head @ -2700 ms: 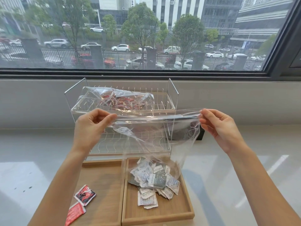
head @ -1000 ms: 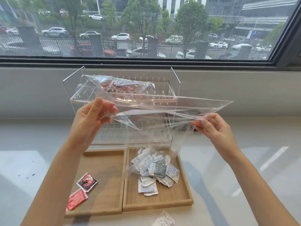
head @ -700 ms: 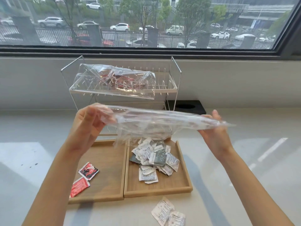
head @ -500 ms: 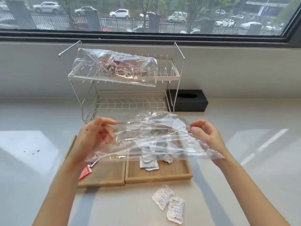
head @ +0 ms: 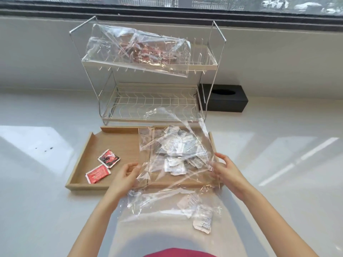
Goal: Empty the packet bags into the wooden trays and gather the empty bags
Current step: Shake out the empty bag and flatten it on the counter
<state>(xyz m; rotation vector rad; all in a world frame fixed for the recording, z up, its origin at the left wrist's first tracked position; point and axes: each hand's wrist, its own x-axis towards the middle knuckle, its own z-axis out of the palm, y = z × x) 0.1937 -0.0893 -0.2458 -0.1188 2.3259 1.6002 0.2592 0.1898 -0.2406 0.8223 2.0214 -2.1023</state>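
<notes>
1. We are holding the empty clear bag [head: 176, 156] low over the right wooden tray [head: 185, 183]. Our left hand [head: 126, 176] is pinching its left edge. Our right hand [head: 225, 170] is touching its right edge with fingers spread a little; we cannot tell if it is really gripping.

2. The white packets [head: 178, 151] are lying in a heap in the right wooden tray, under the bag. Two white packets [head: 196, 210] are lying on the counter [head: 37, 210], outside the tray. We are thinking they could get left behind or covered by the bag.

3. The bag is thin and slippery. If we are letting go with one hand, it could flop down onto the heap and drag packets out over the rim.

4. The full bag of red packets [head: 141, 51] is resting on the top shelf of the wire rack [head: 148, 104], hanging over the front edge. A bump could be knocking it down.

5. Two red packets [head: 104, 166] are sitting in the left wooden tray [head: 87, 185]. Sweeping the bag sideways could mix the colours.
</notes>
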